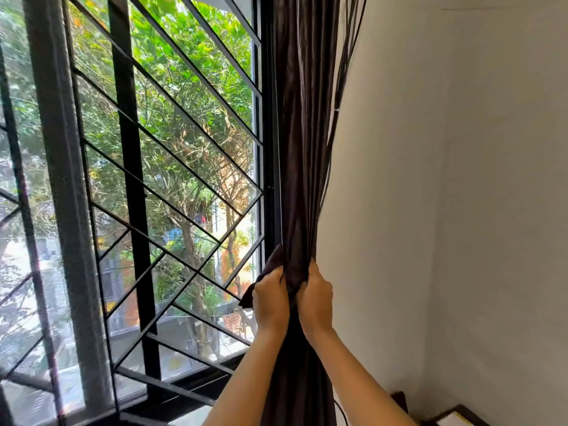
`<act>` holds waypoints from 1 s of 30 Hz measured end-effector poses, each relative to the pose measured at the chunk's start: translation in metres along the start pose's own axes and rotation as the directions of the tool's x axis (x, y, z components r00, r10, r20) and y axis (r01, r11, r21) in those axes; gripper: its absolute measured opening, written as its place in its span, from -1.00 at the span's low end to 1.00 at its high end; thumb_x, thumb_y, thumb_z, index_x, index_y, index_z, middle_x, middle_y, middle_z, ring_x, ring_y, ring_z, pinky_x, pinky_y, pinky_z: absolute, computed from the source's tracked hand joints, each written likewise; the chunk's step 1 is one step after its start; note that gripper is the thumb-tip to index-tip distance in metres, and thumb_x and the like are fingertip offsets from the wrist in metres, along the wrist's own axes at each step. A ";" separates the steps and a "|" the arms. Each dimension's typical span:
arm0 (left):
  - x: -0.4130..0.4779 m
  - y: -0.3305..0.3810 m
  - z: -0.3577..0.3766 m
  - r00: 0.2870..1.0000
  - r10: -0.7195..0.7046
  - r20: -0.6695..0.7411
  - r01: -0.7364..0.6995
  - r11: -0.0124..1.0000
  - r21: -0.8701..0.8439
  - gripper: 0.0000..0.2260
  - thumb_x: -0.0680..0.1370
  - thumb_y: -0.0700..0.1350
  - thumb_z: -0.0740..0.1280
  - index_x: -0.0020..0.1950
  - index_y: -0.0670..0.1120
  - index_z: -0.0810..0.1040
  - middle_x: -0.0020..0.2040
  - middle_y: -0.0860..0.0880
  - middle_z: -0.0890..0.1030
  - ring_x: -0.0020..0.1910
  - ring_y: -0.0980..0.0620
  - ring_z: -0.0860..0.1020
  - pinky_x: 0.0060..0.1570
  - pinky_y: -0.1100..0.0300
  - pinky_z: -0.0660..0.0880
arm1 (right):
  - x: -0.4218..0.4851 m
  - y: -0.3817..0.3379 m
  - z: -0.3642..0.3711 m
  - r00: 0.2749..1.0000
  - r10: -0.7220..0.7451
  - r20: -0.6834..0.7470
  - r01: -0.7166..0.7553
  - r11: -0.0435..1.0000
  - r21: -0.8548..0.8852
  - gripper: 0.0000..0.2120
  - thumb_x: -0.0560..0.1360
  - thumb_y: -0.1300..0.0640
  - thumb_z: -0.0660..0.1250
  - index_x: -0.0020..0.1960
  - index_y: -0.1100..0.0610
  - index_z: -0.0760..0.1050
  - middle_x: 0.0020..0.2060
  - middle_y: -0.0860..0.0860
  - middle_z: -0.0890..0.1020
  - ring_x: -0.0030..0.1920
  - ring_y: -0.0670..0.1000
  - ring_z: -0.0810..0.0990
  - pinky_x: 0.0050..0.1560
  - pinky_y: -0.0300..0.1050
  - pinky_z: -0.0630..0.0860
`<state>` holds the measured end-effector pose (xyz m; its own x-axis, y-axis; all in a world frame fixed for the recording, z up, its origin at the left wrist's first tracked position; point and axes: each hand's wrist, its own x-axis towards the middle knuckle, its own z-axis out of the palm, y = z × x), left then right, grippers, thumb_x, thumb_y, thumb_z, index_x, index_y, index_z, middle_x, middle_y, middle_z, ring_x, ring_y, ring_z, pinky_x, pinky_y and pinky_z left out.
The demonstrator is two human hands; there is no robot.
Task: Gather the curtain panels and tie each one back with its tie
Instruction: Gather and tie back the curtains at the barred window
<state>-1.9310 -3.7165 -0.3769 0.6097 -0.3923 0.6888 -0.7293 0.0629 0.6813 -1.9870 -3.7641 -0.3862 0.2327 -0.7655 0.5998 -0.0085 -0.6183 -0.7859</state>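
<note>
Curtain panel (302, 149): dark brown, drawn into a tight bunch of upright folds at the right edge of the window, between the black window frame (270, 118) and the white wall (445, 179).
Left hand (271, 305): fingers curled round the left side of the bunch, back of the hand toward the camera. It also grips a strip of cloth.
Right hand (316, 302): fingers curled round the right side of the bunch, level with the left hand and just beside it, with a fold of curtain between the two.
Strip of cloth (269, 262): same dark colour, sticking out above and below the left hand on the window side. It may be the tie, but the folds hide where it runs.
Cords (341, 103): thin, dark, hanging just right of the curtain against the wall.
Grille (172, 142): black slanting bars across the glass, with green trees (190, 72) behind.
Bottom right corner: an edge of dark furniture (399, 401), mostly out of view.
</note>
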 end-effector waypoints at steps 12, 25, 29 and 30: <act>0.001 -0.011 -0.002 0.969 0.160 0.190 -0.146 0.986 -0.086 -0.81 0.58 -0.34 0.21 0.07 -0.26 0.60 -0.12 0.04 0.60 -0.21 0.52 0.50 -0.18 0.62 0.37 | -0.014 0.002 0.003 0.994 0.053 0.101 -0.072 0.977 0.203 -0.71 0.64 0.20 0.12 0.22 -0.04 0.52 0.00 0.01 0.67 0.04 -0.02 0.64 0.08 -0.18 0.56; 0.002 -0.004 -0.003 0.967 0.085 0.240 -0.051 0.988 -0.144 -0.81 0.57 -0.21 0.22 -0.12 -0.19 0.61 -0.38 -0.08 0.59 -0.49 0.19 0.47 -0.41 0.42 0.37 | -0.019 0.016 0.017 0.999 -0.013 0.030 0.007 0.984 0.180 -0.75 0.66 0.10 0.08 0.22 -0.03 0.49 -0.13 -0.07 0.66 -0.10 -0.14 0.66 -0.03 -0.21 0.60; 0.002 -0.001 0.002 0.985 0.011 0.170 0.023 0.981 -0.195 -0.63 0.53 0.02 0.34 -0.35 -0.21 0.52 -0.48 -0.07 0.54 -0.51 0.12 0.48 -0.48 0.35 0.38 | -0.028 0.020 0.019 0.999 0.009 0.044 -0.021 0.964 0.264 -0.77 0.62 0.10 0.12 -0.03 0.01 0.55 -0.20 -0.01 0.64 -0.11 -0.05 0.65 -0.08 -0.11 0.59; 0.003 0.000 0.004 0.986 -0.003 0.169 0.036 0.980 -0.195 -0.61 0.51 0.08 0.36 -0.34 -0.22 0.54 -0.45 -0.09 0.57 -0.47 0.08 0.53 -0.45 0.31 0.45 | -0.029 0.019 0.020 0.999 -0.002 0.039 -0.009 0.961 0.278 -0.79 0.60 0.07 0.13 -0.06 -0.01 0.54 -0.21 -0.01 0.64 -0.11 -0.02 0.65 -0.09 -0.09 0.60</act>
<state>-1.9304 -3.7209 -0.3758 0.5505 -0.5420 0.6350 -0.6323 0.2260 0.7410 -1.9743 -3.7503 -0.4219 0.2706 -0.7568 0.5950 0.2601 -0.5376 -0.8021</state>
